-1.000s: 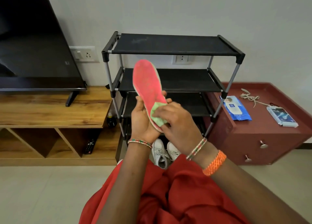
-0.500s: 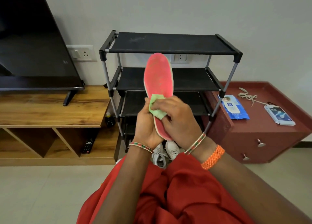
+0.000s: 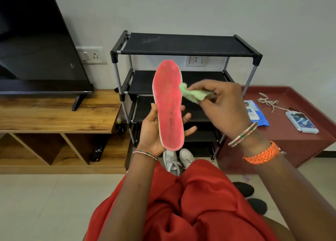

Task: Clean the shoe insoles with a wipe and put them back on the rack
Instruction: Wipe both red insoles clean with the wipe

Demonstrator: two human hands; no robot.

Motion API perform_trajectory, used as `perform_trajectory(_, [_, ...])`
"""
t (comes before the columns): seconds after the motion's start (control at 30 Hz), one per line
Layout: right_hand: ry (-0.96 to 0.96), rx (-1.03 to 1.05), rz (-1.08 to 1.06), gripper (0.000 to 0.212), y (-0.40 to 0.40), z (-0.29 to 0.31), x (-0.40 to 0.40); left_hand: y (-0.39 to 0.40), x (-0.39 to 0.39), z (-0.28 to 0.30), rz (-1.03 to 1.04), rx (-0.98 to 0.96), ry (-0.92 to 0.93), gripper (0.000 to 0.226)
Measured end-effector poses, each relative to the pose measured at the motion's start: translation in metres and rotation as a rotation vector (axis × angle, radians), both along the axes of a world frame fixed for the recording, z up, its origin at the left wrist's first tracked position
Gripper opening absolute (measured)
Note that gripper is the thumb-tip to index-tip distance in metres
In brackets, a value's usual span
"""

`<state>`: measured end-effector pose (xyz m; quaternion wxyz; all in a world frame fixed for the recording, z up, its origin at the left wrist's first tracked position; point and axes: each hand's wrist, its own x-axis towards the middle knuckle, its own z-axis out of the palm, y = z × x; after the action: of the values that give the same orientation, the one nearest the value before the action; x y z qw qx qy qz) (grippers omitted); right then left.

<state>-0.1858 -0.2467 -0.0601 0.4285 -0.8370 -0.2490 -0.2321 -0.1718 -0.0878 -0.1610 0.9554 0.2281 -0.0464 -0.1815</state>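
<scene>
Pink foam, edged in white, fills the middle of the head view: a long shoe insole (image 3: 169,104) stands nearly upright, toe end up, its printed face turned toward the camera. The left hand (image 3: 154,131) cradles its lower half from behind, thumb on the left edge and fingertips showing past the right edge, a loose but closed hold. The right hand (image 3: 221,102) pinches a crumpled pale green wipe (image 3: 192,94) between thumb and fingers; the wipe's free corner just touches or nearly touches the insole's right edge near the upper part, and I cannot tell which.

Wiping looks to be the step in hand, with this insole not yet back on the black fabric-shelved metal rack (image 3: 183,44), which stands against the wall directly behind the hands, its shelves bare where visible. The next move probably calls for bringing the wipe flat onto the pink face and drawing it along the length while the left hand braces from behind, or else turning to the rack if this face is judged clean.

A pair of white laced sneakers (image 3: 177,160) sits on the floor at the rack's foot. On the dark red cabinet (image 3: 300,144) to the right lies a blue wipes packet (image 3: 256,115).
</scene>
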Motion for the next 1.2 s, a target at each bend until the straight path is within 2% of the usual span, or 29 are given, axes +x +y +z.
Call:
perform_trajectory(0.07, [-0.065, -0.053, -0.03, 0.03, 0.006, -0.011, 0.004, -0.004, -0.001, 0.0, -0.013, -0.035, -0.014, 0.06])
perform_trajectory(0.2, [-0.105, -0.49, 0.021, 0.036, 0.028, -0.061, -0.019, -0.012, 0.001, -0.003, 0.003, -0.055, -0.043, 0.062])
perform_trajectory(0.23, [-0.068, -0.53, 0.041, 0.041, 0.031, -0.07, -0.029, -0.013, 0.0, -0.004, 0.004, -0.069, -0.03, 0.062])
perform_trajectory(0.37, [0.024, -0.448, 0.135, 0.043, 0.025, -0.087, -0.053, -0.011, -0.002, -0.011, 0.033, -0.162, 0.017, 0.057])
perform_trajectory(0.53, [0.029, -0.293, 0.071, 0.013, 0.022, -0.079, -0.024, -0.022, -0.007, -0.009, 0.009, -0.12, 0.003, 0.061])
perform_trajectory(0.6, [0.07, -0.225, 0.026, 0.009, 0.025, -0.073, -0.019, -0.024, -0.009, -0.005, -0.017, -0.119, -0.015, 0.065])
perform_trajectory(0.77, [0.323, -0.025, 0.165, 0.02, 0.023, -0.078, -0.044, -0.022, -0.018, -0.012, 0.072, -0.22, 0.053, 0.062])
perform_trajectory(0.83, [0.35, -0.008, 0.202, 0.028, 0.017, -0.08, -0.046, -0.029, -0.022, -0.014, 0.078, -0.19, 0.101, 0.065])
perform_trajectory(0.93, [0.34, 0.043, 0.129, 0.042, 0.015, -0.079, -0.036, -0.047, -0.029, -0.011, 0.045, -0.105, 0.132, 0.071])
perform_trajectory(1.0, [0.283, 0.064, 0.061, 0.041, 0.018, -0.078, -0.033, -0.056, -0.032, -0.01, 0.041, -0.101, 0.136, 0.068])
perform_trajectory(1.07, [0.277, 0.054, 0.083, 0.037, 0.016, -0.08, -0.037, -0.053, -0.032, -0.01, 0.048, -0.099, 0.133, 0.068])
perform_trajectory(1.2, [0.426, 0.006, 0.209, 0.031, 0.008, -0.084, -0.046, -0.037, -0.027, -0.017, 0.12, -0.068, 0.153, 0.066])
